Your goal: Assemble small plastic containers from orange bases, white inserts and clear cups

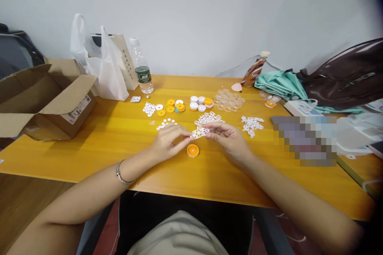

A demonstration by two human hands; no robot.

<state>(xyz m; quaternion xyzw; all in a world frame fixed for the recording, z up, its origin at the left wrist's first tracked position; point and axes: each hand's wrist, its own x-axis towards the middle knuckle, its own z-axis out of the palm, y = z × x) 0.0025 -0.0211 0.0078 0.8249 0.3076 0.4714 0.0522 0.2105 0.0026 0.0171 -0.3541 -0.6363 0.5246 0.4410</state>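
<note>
Where the two hands meet: the left hand [170, 139] and the right hand [229, 138] each pinch one end of a white piece [200, 132] between thumb and fingers.
White piece: over the middle of the table [239, 187], past the orange cup [193, 151] as seen from the near edge.
Orange cup: on the table toward its near edge, with no hand on it.
White pile [208, 118]: just past the fingers, toward the back edge.
Finger work: the step looks like handling one piece (full of holes, maybe bendy); the next move seems to call for a soft grip.
</note>
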